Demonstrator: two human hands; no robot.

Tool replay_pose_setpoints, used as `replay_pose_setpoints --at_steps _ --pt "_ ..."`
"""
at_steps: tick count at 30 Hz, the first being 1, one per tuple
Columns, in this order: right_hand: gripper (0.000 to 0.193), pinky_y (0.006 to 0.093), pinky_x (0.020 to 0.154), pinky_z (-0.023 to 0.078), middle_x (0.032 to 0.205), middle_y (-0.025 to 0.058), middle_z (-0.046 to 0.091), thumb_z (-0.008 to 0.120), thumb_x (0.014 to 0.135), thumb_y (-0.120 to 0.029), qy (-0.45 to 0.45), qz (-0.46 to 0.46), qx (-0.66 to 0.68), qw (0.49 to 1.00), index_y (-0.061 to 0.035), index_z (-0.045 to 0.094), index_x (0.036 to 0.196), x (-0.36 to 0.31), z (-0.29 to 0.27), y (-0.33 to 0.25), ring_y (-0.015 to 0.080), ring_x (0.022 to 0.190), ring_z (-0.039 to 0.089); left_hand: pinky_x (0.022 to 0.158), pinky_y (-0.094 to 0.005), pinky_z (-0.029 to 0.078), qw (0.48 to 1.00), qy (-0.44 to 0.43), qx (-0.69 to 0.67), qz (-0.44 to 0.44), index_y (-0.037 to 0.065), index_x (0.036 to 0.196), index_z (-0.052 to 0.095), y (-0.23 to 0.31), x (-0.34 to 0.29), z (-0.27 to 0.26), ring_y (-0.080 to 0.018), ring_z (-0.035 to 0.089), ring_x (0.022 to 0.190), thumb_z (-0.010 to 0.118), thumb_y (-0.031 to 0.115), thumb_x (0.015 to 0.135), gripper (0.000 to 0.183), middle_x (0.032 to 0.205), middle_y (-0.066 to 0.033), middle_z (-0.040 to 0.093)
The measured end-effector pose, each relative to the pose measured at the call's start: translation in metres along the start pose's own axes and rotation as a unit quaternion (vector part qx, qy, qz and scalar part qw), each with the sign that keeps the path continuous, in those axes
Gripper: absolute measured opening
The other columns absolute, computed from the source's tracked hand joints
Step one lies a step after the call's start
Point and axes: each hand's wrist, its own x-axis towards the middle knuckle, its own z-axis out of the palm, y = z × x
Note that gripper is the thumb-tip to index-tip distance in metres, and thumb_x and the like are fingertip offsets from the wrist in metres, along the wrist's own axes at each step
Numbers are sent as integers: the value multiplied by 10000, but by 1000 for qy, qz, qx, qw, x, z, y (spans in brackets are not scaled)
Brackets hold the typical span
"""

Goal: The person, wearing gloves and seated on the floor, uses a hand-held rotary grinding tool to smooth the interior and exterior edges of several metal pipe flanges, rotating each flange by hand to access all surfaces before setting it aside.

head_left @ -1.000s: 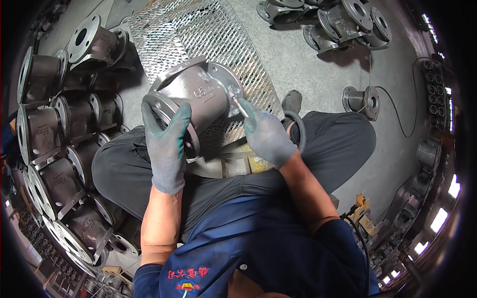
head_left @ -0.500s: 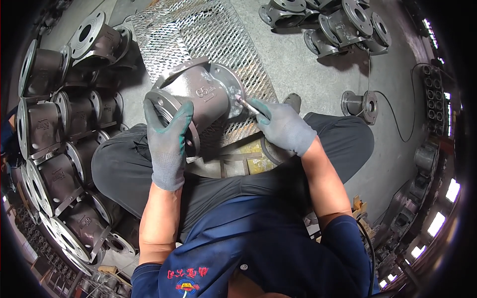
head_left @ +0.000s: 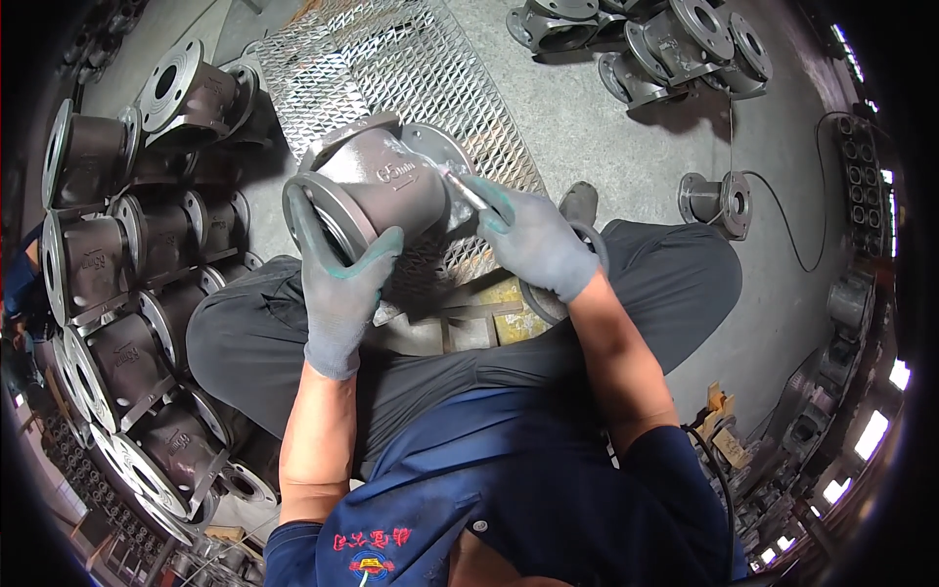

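A grey flanged casting sits before us, its long axis slanting from the near-left flange to the far-right flange. Our left hand grips the former; our right hand closes around a slim tool by the latter. Below spreads metal mesh on grey floor. Stacked castings crowd our left; a lone casting stands at right.

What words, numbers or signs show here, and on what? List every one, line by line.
Grey flanged casting: raised characters beside an arrow, legible but not transcribed.
Blue shirt: red characters, upside down in view, beside a round emblem.
Stacked castings at left: raised marks, some with arrows; several too small to read.
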Motion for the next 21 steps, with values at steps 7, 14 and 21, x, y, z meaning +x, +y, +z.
replay_pose_setpoints --at_steps 7,14,21 --pt "546 473 928 610 1118 233 773 643 1065 -179 -69 13 -57 996 -204 599 1608 28 -5 -20 409 1005 769 1073 -328 564 998 12 53 26 -93 1764 173 0 1 -3 -221 578 1369 838 12 890 1103 1705 -212 411" --pt "550 482 912 614 1104 228 772 630 1062 -170 -63 34 -90 993 -215 602 1609 24 -2 -18 402 994 772 1073 -321 560 1000 -3 6 -24 -91 1767 163 4 1 -3 -218 584 1358 858 53 877 1138 1722 -214 385" --pt "548 428 919 620 1130 212 788 629 1060 -145 -73 28 -43 996 -196 614 1606 20 -6 -13 340 986 792 1221 -379 462 999 -28 -6 -19 -63 1783 103 12 -3 -4 -273 509 1504 872 92 871 1203 1766 -243 348"
